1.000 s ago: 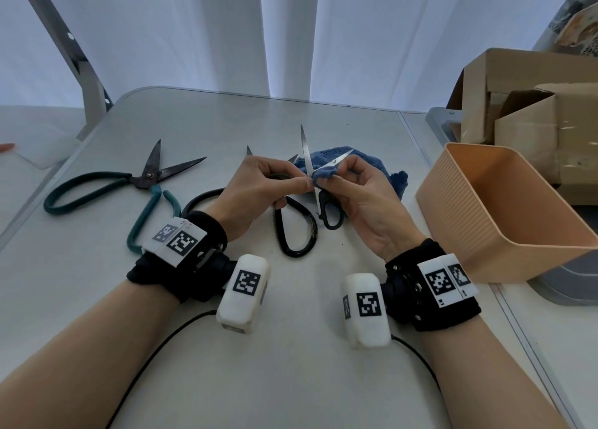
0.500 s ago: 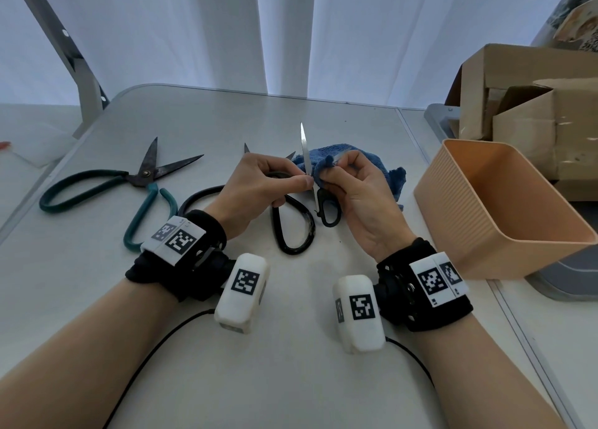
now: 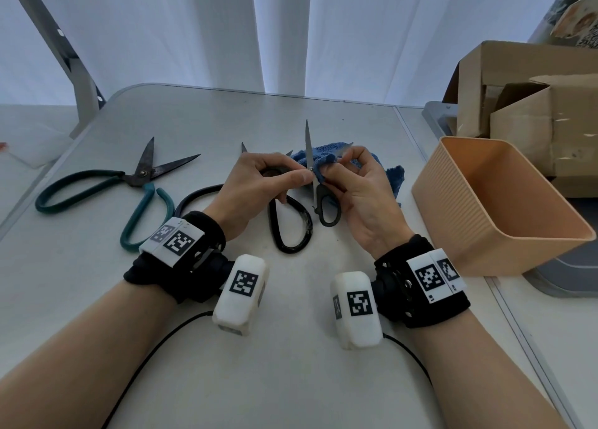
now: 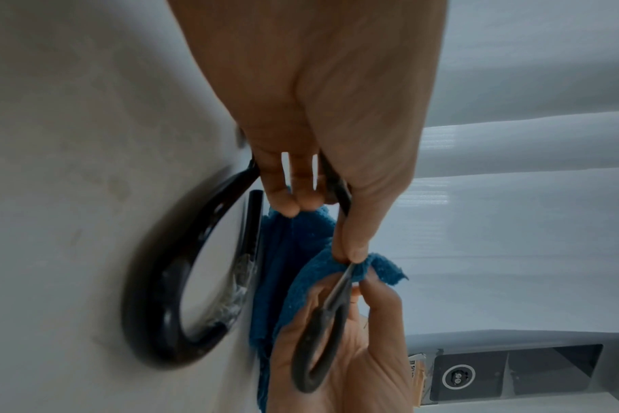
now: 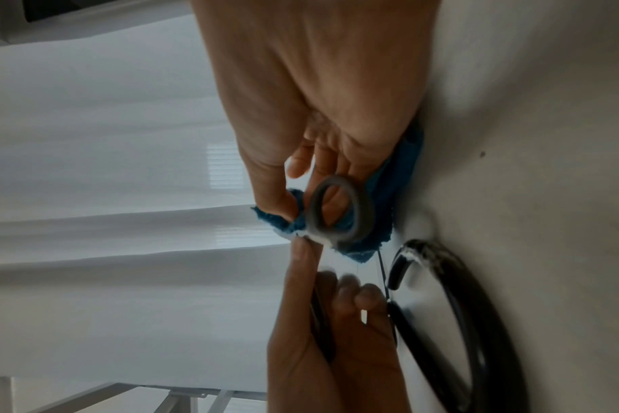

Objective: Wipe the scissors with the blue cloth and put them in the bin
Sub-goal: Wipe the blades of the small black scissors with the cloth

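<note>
The left hand's (image 3: 259, 182) fingers (image 4: 350, 246) pinched the pivot of a small pair of steel scissors with dark loop handles (image 3: 318, 189), one blade pointing straight up. The right hand's (image 3: 359, 189) fingers (image 3: 352, 156) were curled, grasping a rumpled blue terry cloth (image 3: 323, 160) folded over the other blade. Both wrists hung low above the pale grey worktop (image 3: 291, 380), palms facing each other. Three pairs of scissors showed in all: the held pair, a large black-handled pair (image 3: 291, 231) lying under the hands, and a large green-handled pair (image 3: 129, 182) lying open well to the left. One ribbed peach plastic bin (image 3: 485, 215) stood near, to the right.
</note>
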`<state>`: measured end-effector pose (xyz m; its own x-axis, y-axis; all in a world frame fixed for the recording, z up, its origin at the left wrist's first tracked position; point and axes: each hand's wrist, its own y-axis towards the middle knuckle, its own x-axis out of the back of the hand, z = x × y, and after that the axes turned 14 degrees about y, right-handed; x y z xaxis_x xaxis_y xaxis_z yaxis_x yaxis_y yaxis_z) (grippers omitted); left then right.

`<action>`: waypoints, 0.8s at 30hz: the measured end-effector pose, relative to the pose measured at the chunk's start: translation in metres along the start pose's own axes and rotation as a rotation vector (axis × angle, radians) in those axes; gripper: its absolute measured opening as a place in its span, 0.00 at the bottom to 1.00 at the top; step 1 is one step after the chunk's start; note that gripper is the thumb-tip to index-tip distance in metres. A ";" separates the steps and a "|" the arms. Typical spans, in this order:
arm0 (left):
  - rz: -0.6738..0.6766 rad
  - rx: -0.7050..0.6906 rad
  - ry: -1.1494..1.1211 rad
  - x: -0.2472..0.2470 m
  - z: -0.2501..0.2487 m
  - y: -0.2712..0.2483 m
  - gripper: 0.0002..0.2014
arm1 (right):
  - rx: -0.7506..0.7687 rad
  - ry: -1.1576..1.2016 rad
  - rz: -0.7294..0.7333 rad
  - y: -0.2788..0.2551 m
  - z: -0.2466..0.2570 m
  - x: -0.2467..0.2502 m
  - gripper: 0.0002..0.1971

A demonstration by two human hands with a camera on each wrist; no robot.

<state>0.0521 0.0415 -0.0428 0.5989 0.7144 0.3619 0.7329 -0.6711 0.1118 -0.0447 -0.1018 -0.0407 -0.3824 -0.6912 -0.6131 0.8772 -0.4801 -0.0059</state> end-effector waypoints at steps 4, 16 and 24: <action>0.009 0.016 -0.036 -0.001 -0.002 -0.001 0.06 | -0.008 0.007 0.027 0.000 0.001 0.000 0.14; -0.012 0.015 0.017 -0.002 -0.003 -0.002 0.05 | 0.000 0.062 0.072 -0.002 -0.003 -0.001 0.19; -0.022 0.022 0.031 -0.002 -0.004 -0.002 0.06 | 0.008 0.043 0.061 -0.002 -0.002 0.001 0.15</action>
<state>0.0483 0.0407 -0.0399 0.5727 0.7220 0.3883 0.7528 -0.6507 0.0995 -0.0464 -0.1006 -0.0429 -0.3152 -0.6955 -0.6457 0.8959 -0.4424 0.0392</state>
